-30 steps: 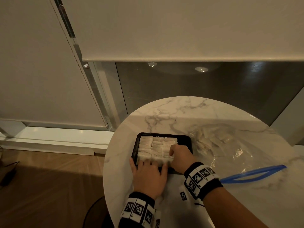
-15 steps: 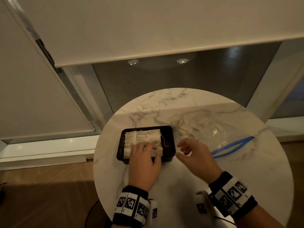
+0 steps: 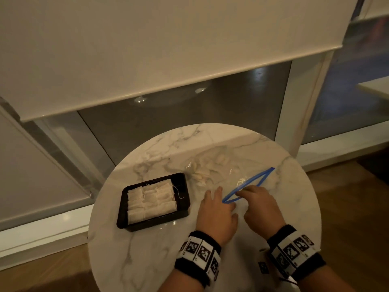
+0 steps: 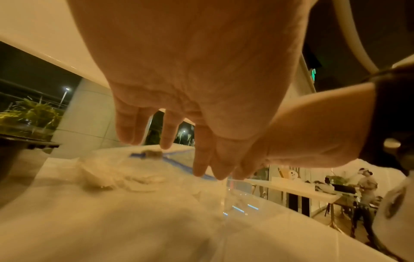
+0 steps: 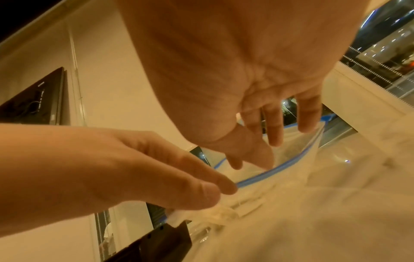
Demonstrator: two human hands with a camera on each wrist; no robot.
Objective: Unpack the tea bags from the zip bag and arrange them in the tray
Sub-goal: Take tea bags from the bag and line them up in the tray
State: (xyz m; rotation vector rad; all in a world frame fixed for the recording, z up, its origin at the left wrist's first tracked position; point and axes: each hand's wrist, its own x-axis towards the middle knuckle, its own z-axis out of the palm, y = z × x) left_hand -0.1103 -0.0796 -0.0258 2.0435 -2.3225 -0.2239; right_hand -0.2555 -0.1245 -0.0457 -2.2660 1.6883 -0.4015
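Left hand [image 5: 125, 170]: near corner of the zip bag [image 3: 235, 175] mouth is pinched between thumb and fingertips, just below the blue zip strip [image 5: 275, 170]. Right hand [image 3: 257, 204]: fingers loosely extended, tips at or just inside the mouth; nothing seen held, and contact with the film cannot be confirmed.

Mouth is propped open as a narrow blue loop facing the person. Remaining tea bags [image 3: 203, 172] are bunched at the far, closed end of the bag, well apart from both hands. Exact count cannot be told through the film.

Black tray [image 3: 124, 209] sits to the left of the bag on the round marble table [image 3: 134, 260]. It is mostly filled with tea bags in rows [image 3: 150, 200]; a bare strip is left along its right side, where a loose string [image 3: 177, 191] lies.

Step judged in hand: reach in for the next tea bag. Suggested:
- Left pinch to be kept firm and lifted slightly so the mouth is held wide.
- Right hand to be slid flat along the bag floor to the far cluster.
- One tea bag to be taken at a time, strings kept clear.
- Bag likely to slide on the marble if pushed; left pinch to serve as anchor.
- Alternative: far end to be lifted so the contents are shaken toward the mouth.
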